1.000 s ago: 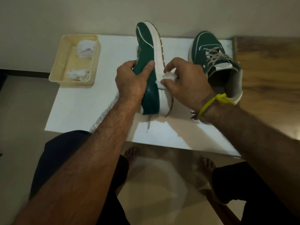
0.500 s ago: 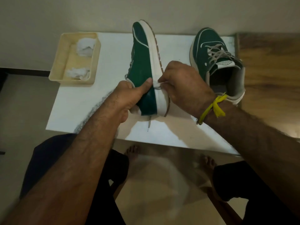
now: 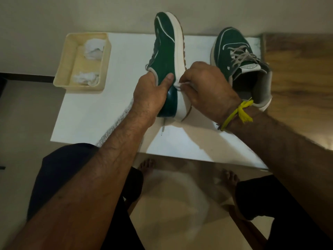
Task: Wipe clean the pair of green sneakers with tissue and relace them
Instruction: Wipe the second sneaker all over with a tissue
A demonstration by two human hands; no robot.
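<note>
Held sneaker [image 3: 166, 56]: glossy green upper, white midsole, turned on its side, heel on the white table [image 3: 117, 109].
Left hand [image 3: 150, 92]: grips its collar, thumb on the green side.
Right hand [image 3: 207, 89]: pinches tissue [image 3: 178, 85] against the midsole.
Second sneaker [image 3: 232, 49]: upright, grey laces, at the table's right.
Tray [image 3: 63, 69]: holds crumpled tissues.

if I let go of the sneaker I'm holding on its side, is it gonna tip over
Probably. The held sneaker stands on its heel end, propped by the left hand, so it looks top-heavy. Its loose lace dangles and would likely flop along.
</note>
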